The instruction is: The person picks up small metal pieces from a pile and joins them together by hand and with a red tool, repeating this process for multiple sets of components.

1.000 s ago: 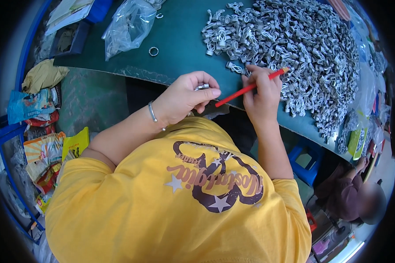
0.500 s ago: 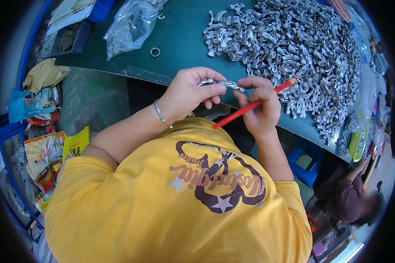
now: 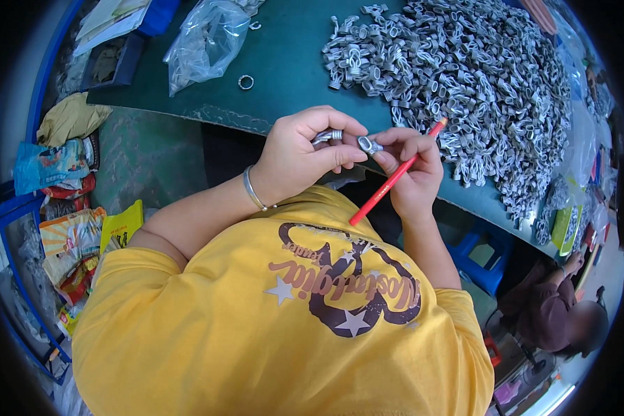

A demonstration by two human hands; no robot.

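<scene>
My left hand, with a silver bangle at its wrist, pinches a small silver metal link with a ribbed end between thumb and fingers. Close beside it, my right hand grips another metal link, its oval opening facing up. A red pencil lies slantwise across the same hand, held in the fingers, its lower end over my yellow shirt. Both hands are just off the near edge of the green table. A large heap of similar silver links covers the table beyond my right hand.
A clear plastic bag and a loose metal ring lie on the table's left part. Colourful packages are stacked at the left. A blue stool stands under the table at the right, near another person.
The link in my right hand has turned from lengthwise to show its oval opening. The pencil has swung steeper, its upper end shifting left. The ribbed link in my left hand shows more.
</scene>
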